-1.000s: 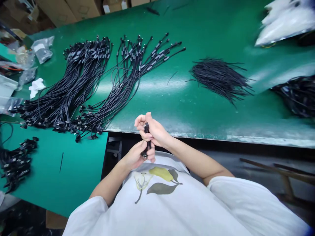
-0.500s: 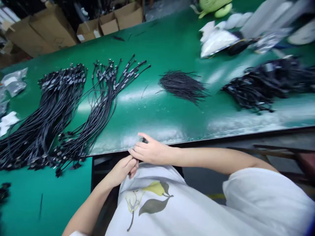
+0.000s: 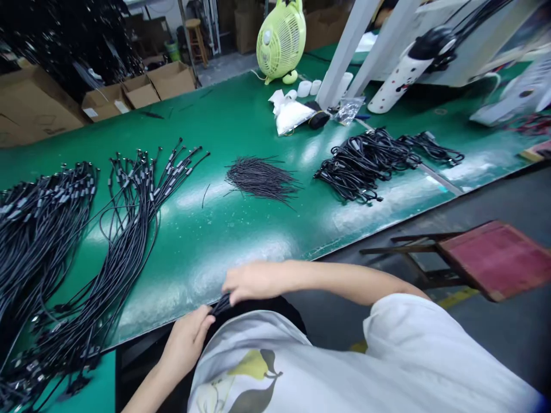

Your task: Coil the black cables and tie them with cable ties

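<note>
At the table's front edge a folded black cable [image 3: 221,304] stretches between my two hands, close to my body. My left hand [image 3: 189,337] is closed around its lower end, with the thumb on top. The other end is pinched by my right hand [image 3: 247,281], fingers bent down over it. The fingers partly cover the cable, so its plugs are hidden. Beyond my hands lies a heap of thin black twist ties [image 3: 262,179]. To the left a loose spread of black cables [image 3: 129,241] with grey tags lies lengthwise.
Another thick pile of cables [image 3: 38,229] lies far left. On the right are coiled cable bundles [image 3: 365,163]. A green fan [image 3: 282,40], a white bag [image 3: 293,116] and grey posts [image 3: 346,51] stand behind. A red-seated stool [image 3: 499,258] is off the table at right.
My hands have moved apart from being clasped together, exposing the cable between them. The view has swung to the right, bringing the fan, posts and stool into sight.
</note>
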Tool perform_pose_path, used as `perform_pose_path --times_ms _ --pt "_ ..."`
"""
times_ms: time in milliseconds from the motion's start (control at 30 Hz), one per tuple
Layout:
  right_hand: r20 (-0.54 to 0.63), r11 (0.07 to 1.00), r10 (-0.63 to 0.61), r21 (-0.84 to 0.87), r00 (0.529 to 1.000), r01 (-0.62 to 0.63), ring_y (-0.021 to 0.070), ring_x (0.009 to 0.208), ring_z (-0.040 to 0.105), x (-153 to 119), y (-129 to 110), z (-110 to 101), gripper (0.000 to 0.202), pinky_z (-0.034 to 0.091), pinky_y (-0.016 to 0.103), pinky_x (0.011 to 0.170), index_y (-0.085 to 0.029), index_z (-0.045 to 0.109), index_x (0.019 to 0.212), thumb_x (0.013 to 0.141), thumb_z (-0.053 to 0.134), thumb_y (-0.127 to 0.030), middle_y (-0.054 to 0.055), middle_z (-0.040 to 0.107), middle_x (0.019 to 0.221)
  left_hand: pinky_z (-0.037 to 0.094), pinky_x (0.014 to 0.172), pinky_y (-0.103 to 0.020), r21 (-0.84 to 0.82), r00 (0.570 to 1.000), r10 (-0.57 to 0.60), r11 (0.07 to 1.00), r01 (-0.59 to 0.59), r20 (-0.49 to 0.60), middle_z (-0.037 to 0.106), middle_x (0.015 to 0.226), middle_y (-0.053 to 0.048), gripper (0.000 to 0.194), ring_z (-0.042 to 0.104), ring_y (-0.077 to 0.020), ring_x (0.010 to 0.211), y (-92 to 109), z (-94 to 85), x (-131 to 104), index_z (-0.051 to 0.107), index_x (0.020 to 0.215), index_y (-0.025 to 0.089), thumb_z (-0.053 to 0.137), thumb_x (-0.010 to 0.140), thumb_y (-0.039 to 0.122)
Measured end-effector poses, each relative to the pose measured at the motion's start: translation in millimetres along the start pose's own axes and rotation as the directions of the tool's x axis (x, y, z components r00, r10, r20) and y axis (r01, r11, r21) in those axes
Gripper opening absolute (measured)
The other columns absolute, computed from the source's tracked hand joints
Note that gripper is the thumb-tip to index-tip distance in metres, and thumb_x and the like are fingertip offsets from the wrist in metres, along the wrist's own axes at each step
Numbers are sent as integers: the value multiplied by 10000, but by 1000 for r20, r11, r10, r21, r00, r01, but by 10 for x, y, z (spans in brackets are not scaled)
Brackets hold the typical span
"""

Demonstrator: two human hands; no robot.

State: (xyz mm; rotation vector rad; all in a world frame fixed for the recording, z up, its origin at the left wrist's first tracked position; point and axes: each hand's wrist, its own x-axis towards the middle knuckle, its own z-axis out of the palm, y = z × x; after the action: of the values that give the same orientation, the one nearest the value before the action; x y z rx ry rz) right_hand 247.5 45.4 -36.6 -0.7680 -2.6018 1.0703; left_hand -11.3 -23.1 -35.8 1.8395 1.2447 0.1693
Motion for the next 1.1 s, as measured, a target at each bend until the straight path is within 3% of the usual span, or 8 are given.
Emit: perform_pose_path --times_ms 67,133,233,400,600,833,933,1100 --pt "-327 974 131 -132 936 -182 167 1018 556 -64 400 -439 256 423 275 847 -190 661 1006 988 422 -279 62 642 1071 330 567 -269 -323 989 -134 940 105 -67 453 564 24 363 438 -150 539 12 -13 48 546 775 200 415 940 495" --pt "-622 844 321 -154 714 -514 194 1032 533 -128 857 -865 318 407 307 851 -174 662 1044 1000 355 -242 102 614 1117 318 545 -258 -590 967 -228 799 117 -117 393 562 40 405 398 -133 531 64 14 70 548 771 189 462 902 563" --pt "-728 616 446 -172 520 -769 236 991 510 -161 1422 -1255 290 383 343 823 -115 659 1068 970 400 -203 159 597 1109 370 583 -252 -797 934 -317 600 64 -164 388 594 44 424 410 -120 573 167 110 80 540 752 177 576 830 592" --pt "-753 567 422 -215 505 -795 264 956 478 -151 1678 -1320 286 349 385 821 -92 662 1004 950 406 -207 186 576 1077 414 558 -223 -925 905 -395 381 4 -159 363 596 53 418 398 -95 567 173 190 57 524 755 170 638 804 569" --pt "-824 594 380 -130 420 -794 229 854 510 -215 1179 -1069 346 377 362 776 -130 652 980 971 332 -261 141 582 971 185 420 -156 -932 918 -371 363 3 -141 361 595 60 404 316 -48 490 212 188 192 520 763 150 665 802 525" --pt "-572 948 318 181 756 -262 115 641 529 87 -82 202 180 397 235 617 -180 656 827 910 511 -247 15 591 752 153 405 -162 -944 940 -304 327 -47 -152 377 609 74 390 334 -55 466 408 225 401 532 1055 180 647 821 469" --pt "-554 971 236 98 799 -219 99 609 510 149 -309 481 180 389 220 587 -164 648 860 931 492 -218 11 567 745 162 405 -163 -934 948 -275 353 -57 -162 375 622 71 395 341 -59 472 306 196 344 538 1111 179 596 853 473" --pt "-445 810 -280 -585 851 -40 150 710 533 384 -382 438 241 401 289 687 -144 647 832 947 435 -150 56 609 776 414 560 -215 -560 883 -216 826 -62 -416 536 719 8 305 500 -109 599 87 200 230 585 1137 186 416 947 356"
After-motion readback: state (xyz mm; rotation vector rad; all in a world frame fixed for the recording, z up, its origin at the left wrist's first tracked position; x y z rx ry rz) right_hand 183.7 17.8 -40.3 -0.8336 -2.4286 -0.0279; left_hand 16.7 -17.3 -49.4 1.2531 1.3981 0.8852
